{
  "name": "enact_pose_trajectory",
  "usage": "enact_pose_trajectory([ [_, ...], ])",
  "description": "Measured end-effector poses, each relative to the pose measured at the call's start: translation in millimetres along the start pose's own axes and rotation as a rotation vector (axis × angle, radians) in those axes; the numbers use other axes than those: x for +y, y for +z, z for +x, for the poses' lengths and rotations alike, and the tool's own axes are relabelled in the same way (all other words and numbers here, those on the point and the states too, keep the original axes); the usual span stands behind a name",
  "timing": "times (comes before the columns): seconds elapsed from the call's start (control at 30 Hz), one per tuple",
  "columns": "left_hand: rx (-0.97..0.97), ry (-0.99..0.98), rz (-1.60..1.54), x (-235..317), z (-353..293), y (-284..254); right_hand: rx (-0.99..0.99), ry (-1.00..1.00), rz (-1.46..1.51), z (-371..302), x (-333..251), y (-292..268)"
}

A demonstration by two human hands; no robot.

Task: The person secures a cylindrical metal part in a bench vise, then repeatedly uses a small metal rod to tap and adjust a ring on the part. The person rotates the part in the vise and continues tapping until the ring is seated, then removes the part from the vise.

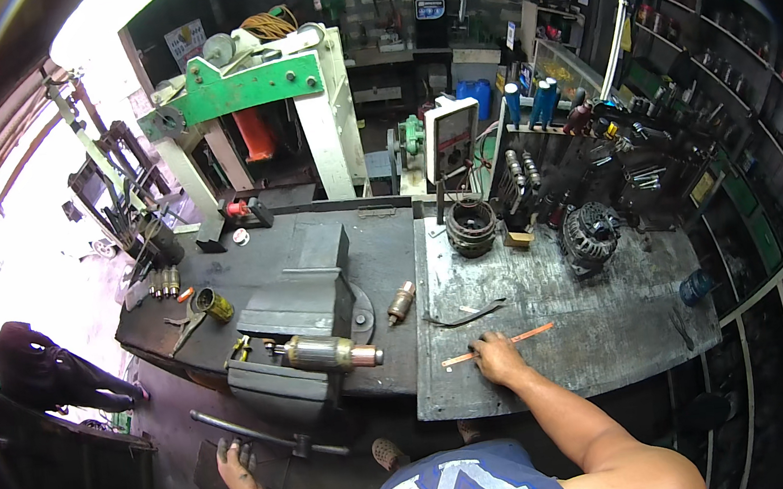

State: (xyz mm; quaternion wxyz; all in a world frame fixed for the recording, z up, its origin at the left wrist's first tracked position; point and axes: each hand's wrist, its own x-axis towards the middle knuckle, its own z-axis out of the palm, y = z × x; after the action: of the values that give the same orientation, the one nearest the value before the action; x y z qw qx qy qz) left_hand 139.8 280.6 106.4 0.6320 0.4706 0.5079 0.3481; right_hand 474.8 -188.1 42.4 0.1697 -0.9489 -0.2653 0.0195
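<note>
My right hand point(497, 356) is on the grey metal bench top, its fingers closed over the middle of a thin orange strip that looks like a hacksaw blade point(534, 333). Both ends of the strip stick out past the hand. Low on the left, my left hand point(237, 467) has its fingers apart and holds nothing, just below the long handle bar point(268, 436) of the vise. An armature point(319, 353) with a copper end lies level at the jaws of the big grey bench vise point(297, 302). A dark curved strip point(466, 315) rests beyond my right hand.
A smaller armature point(402, 302) lies right of the vise. An alternator point(591, 238) and a round motor housing point(471, 228) stand farther back. Pliers point(188, 328) and a yellow can point(216, 305) sit at left. A person point(32, 368) stands beyond the bench's left end.
</note>
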Motion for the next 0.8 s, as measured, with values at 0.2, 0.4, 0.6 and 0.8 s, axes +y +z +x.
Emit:
enact_pose_trajectory([
  [0.2, 0.108, 0.345, 0.136, -40.7, -88.6, 53.7, 0.204, -0.120, 0.011, 53.8, 36.1, -13.4],
  [0.4, -0.129, 0.702, 0.481, -37.6, -195.5, 139.2, 0.076, -0.375, -0.087, 83.3, 57.8, -31.8],
  [0.6, -0.649, 1.130, 0.843, -9.1, -273.3, 211.9, -0.309, -0.653, 0.311, 37.3, -5.5, -103.5],
  [0.8, -0.896, 0.763, 0.717, -14.5, -264.4, 222.8, -0.567, -0.674, 0.598, 3.1, -70.9, -143.4],
])
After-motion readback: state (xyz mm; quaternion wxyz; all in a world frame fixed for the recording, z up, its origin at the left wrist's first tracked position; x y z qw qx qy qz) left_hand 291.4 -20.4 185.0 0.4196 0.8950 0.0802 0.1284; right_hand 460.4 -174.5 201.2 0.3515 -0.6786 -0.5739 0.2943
